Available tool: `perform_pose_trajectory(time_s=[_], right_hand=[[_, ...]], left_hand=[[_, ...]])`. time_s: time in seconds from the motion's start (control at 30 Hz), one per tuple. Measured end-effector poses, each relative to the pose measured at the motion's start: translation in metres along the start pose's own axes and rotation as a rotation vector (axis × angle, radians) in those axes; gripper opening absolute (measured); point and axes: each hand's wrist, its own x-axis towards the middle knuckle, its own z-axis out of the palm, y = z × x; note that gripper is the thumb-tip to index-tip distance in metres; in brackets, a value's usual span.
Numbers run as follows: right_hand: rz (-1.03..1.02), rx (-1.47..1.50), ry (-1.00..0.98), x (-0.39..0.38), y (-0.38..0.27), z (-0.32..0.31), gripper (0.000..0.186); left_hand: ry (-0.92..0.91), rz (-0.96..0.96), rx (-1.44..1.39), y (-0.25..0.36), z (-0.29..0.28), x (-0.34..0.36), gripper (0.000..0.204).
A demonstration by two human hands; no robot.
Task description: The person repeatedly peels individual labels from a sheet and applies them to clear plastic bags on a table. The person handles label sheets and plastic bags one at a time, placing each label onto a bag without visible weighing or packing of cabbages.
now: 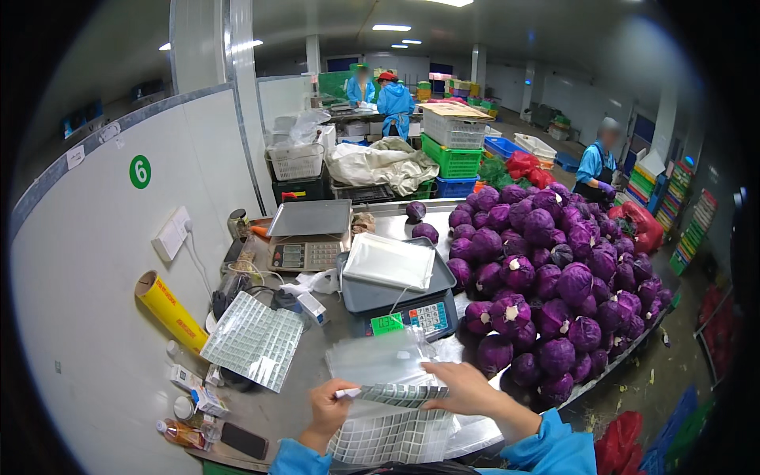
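Close to the table's near edge, my left hand [323, 412] pinches the left edge of a label sheet [388, 434] with a grid of small printed rectangles. The sheet's upper part curls over between my hands. My right hand [469, 391] grips the right side of that curl, thumb and fingers around it. Just beyond lie clear plastic bags [372, 360], partly covered by the sheet. A digital scale [412, 318] with a lit green display stands behind them, a stack of clear bags [389, 261] on its tray.
A large heap of purple cabbages [546, 277] fills the table's right side. At left are another label sheet [255, 339], a yellow tube [170, 310], a phone [244, 440] and a drink bottle [180, 432]. A second scale [309, 253] stands farther back. One person [595, 166] stands behind the heap.
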Motion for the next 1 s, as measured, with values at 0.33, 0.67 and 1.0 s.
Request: perform_pose_trajectory(time_s=[0.33,0.67,1.0], right_hand=[[-0.092,0.190,0.310,0.016,-0.014,0.029,0.027],[-0.216,-0.115,0.199,0.037,-0.024,-0.011,0.069],[-0.119,0.329,0.166,0.038,-0.025,0.022,0.019]], left_hand=[[0.066,-0.130,-0.126,0.005,0.005,-0.004,0.016],[-0.166,-0.129,0.000,0.018,0.008,0.013,0.018],[-0.275,-0.013,0.141,0.040,0.017,0.023,0.018]])
